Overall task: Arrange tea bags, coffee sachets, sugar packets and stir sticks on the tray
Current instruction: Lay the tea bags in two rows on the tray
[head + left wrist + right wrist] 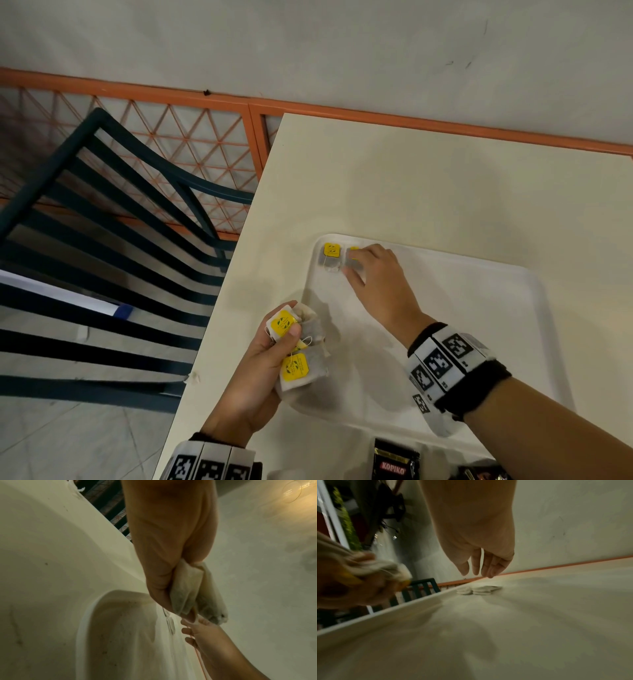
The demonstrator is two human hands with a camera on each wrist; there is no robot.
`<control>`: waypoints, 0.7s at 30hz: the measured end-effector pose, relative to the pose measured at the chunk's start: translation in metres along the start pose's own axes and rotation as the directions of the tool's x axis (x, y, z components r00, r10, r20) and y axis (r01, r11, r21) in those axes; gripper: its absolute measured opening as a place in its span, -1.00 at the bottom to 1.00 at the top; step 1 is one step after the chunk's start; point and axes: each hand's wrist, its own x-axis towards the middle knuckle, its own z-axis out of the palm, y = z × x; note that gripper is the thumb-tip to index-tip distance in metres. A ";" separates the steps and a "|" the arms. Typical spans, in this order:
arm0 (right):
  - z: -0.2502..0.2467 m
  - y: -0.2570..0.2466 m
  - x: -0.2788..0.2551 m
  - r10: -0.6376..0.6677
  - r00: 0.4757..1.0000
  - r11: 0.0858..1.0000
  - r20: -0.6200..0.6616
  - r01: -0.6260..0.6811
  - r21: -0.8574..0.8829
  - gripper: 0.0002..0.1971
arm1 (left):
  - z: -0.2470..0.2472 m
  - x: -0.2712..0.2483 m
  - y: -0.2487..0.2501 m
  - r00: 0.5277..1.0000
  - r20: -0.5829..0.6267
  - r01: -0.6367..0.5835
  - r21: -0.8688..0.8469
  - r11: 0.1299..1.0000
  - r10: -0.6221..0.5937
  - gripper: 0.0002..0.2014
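My left hand [263, 359] is curled round a bunch of tea bags [301, 349] at the tray's [513, 308] near-left corner, thumb pinning one yellow tag on top. My right hand [376, 277] reaches to the far-left corner with fingers straight and loose, holding nothing; its fingertips [489, 573] sit at the second placed bag [352, 262], and from the wrist view they may be just above it rather than touching.

These bags are light, soft paper with loose strings, so they crumple and tangle easily. I judge it best to lift each by its stiff tag or a flat pinch at the top edge, not by the string.

Count: two bags lie side by side on the tray, the first bag [331, 257] touching the second. In my left I see two tags plainly and perhaps a third, so three bags or so. Two dark coffee sachets [394, 462] show on the table [411, 171] near me. No sugar or sticks in view.
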 end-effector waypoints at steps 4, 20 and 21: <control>-0.013 -0.033 -0.024 0.049 0.988 0.971 0.145 -0.081 0.225 -0.77 | 0.004 0.005 0.002 0.998 -0.057 -0.019 -0.011 1.000 0.018 -0.62; -0.028 -0.055 -0.068 0.099 0.880 0.706 0.464 -0.390 0.591 -0.72 | 0.004 0.007 0.007 0.969 -0.216 -0.149 -0.135 0.980 0.118 -0.75; -0.029 -0.053 -0.067 0.124 0.874 0.674 0.470 -0.422 0.607 -0.76 | 0.003 0.006 0.007 0.968 -0.218 -0.158 -0.141 0.977 0.125 -0.75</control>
